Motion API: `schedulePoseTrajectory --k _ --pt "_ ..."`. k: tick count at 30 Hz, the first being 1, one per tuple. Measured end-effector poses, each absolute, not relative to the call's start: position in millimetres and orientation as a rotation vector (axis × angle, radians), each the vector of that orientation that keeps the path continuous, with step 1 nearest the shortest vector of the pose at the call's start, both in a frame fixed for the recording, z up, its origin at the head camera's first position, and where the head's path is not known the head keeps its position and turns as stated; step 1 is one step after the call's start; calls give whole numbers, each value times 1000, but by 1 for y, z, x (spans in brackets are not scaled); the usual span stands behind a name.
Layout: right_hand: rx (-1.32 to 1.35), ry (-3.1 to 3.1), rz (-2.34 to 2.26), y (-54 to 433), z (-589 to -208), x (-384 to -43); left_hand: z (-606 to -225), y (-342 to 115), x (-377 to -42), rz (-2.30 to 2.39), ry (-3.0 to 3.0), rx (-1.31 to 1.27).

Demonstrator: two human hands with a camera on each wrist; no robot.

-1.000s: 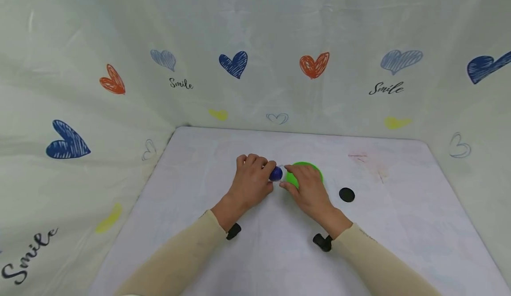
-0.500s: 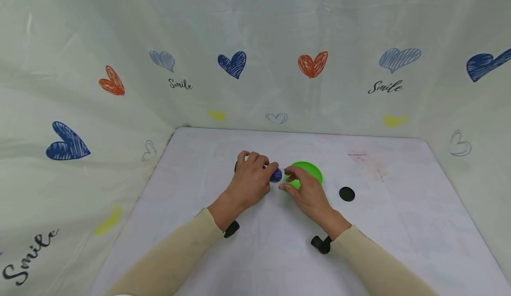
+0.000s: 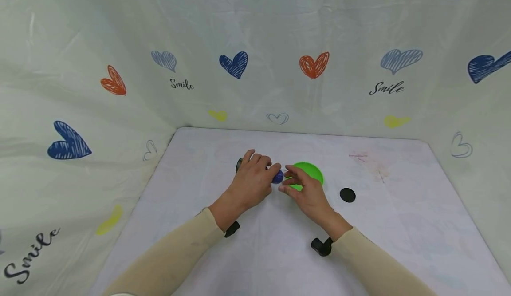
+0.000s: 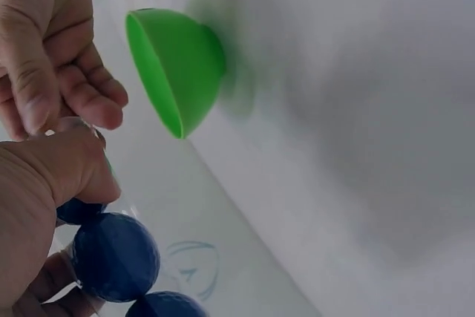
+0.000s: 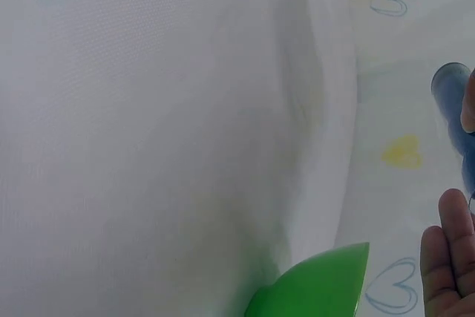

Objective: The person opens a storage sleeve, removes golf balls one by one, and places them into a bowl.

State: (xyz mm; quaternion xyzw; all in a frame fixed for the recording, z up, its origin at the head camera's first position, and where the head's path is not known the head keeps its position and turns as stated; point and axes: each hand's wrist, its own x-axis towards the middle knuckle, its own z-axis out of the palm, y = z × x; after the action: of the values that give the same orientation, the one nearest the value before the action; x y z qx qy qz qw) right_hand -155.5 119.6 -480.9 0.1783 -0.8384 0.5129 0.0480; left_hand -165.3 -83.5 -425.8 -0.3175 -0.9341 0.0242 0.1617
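My left hand grips a clear tube filled with several blue balls. The tube lies sideways in the hand, with one end ball showing past the thumb towards the right. My right hand is held at that end, its fingers loosely bent and the thumb apart from them, around the tube's mouth. Nothing shows in its grasp. Just behind the right hand stands a green bowl, its near side partly covered by the fingers in the head view.
A flat round black cap lies on the white table, right of the bowl. Black wrist cameras hang below both wrists. A curtain printed with hearts surrounds the table's back and sides.
My left hand has tilted the tube a little, so its dark far end shows left of the fingers. My right fingers have drawn slightly back and bent more.
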Motion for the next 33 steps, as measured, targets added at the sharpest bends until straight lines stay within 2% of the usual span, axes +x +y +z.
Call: schedulePoseTrajectory --k 10,24,33 --pt "561 -2481 1549 121 -479 -155 -431 -78 -166 121 -2628 -919" --pt "338 -2543 2047 123 -480 -160 -428 -79 -165 146 -2577 -873" --pt "343 -2513 2085 123 -477 -161 -426 -80 -167 119 -2541 -889"
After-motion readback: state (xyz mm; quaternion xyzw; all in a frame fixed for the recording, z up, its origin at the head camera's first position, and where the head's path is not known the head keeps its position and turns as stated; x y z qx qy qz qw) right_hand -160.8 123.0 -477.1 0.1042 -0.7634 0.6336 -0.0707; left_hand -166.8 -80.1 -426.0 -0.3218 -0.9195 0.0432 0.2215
